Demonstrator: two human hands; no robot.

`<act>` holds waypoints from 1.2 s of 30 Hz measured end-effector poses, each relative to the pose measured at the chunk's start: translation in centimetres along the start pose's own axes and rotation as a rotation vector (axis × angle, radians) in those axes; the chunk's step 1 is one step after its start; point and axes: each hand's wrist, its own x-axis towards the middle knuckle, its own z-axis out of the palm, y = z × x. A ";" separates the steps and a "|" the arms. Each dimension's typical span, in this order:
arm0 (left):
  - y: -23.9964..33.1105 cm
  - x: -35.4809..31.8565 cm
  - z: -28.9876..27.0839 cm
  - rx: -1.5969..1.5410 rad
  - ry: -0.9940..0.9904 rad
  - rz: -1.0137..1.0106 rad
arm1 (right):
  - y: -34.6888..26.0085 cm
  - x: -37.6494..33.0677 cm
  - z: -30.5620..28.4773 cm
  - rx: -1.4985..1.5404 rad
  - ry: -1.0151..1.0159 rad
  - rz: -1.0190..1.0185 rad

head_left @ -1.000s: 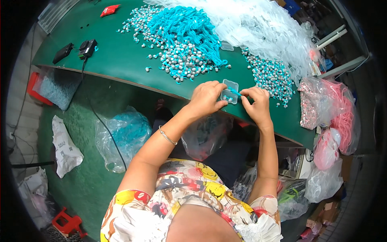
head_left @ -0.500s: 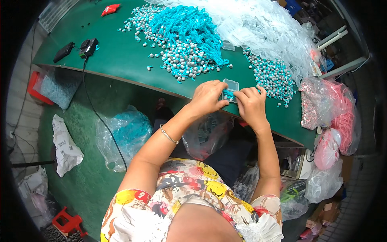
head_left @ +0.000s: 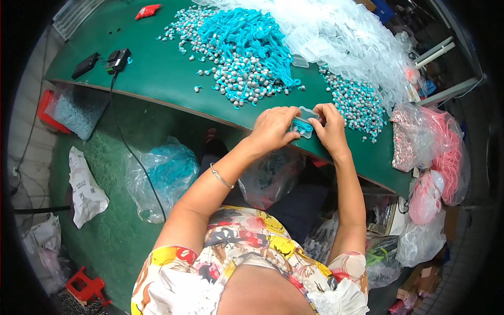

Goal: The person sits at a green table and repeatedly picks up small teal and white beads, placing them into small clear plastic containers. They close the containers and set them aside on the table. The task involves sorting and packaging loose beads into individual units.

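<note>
A small clear plastic hinged box (head_left: 305,135) is held at the table's near edge, with blue cord and little grey-and-blue pieces inside. My left hand (head_left: 274,127) grips its left side between thumb and fingers. On the right, my right hand (head_left: 331,128) has its thumb at the box and its fingers curled by the raised lid (head_left: 308,113). Beyond the hands lies a heap of blue cords (head_left: 247,34), with a pile of small grey-and-blue plug-like pieces (head_left: 247,79) in front of it. A second pile of these pieces (head_left: 357,102) spreads to the right.
Many clear plastic boxes (head_left: 336,37) are heaped at the back of the green table (head_left: 157,71). Black devices (head_left: 118,60) and a red packet (head_left: 148,11) lie left. Bags of pink cords (head_left: 441,136) crowd the right end. A cable (head_left: 128,139) hangs down; bags (head_left: 163,178) stand below.
My right hand's fingers have moved up from the box's right side to its lid. The lid now looks tilted more upright. My left hand keeps its grip.
</note>
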 end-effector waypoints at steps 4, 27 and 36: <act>0.3 -0.1 0.0 -0.018 0.033 -0.019 | -0.4 -1.4 0.1 0.004 0.049 -0.100; 0.0 -0.4 0.6 0.095 0.142 -0.124 | -1.2 -4.1 1.6 0.004 0.075 -0.128; 0.3 -0.8 0.9 0.052 0.210 -0.133 | -1.1 -4.1 1.8 0.001 0.072 -0.114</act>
